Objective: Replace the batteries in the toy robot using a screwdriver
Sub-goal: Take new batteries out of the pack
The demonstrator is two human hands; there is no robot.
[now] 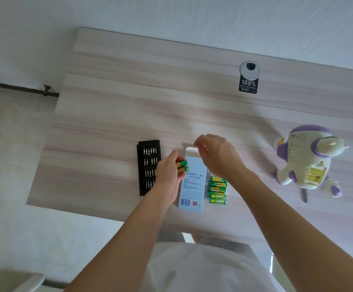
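The left fingers curl around two batteries (181, 166), green and gold, and hold them side by side just left of the box's upper end. The left hand (168, 173) sits at centre frame, over the right edge of the bit case (148, 167), a black tray with rows of metal bits.

The right fingertips are bent down together at the white flap on the far end of the box (192, 186) and appear to pinch it, though motion blur hides the exact contact. The right hand (215, 157) arches above that end. The box is pale blue and lies flat, its barcode end toward the lower edge of the frame.

Just right of the box, under the right wrist, lies a stack of battery packs (217, 189) in green and yellow wrap.

The toy robot (306, 157), white and purple, lies at the right of the frame, well apart from the hands, its yellow battery bay (316, 173) uncovered. A grey screwdriver (305, 196) lies just below it.

All rests on a pale wood-grain table (129, 91), with a round grommet (249, 69) and black tag (248, 86) at upper right.
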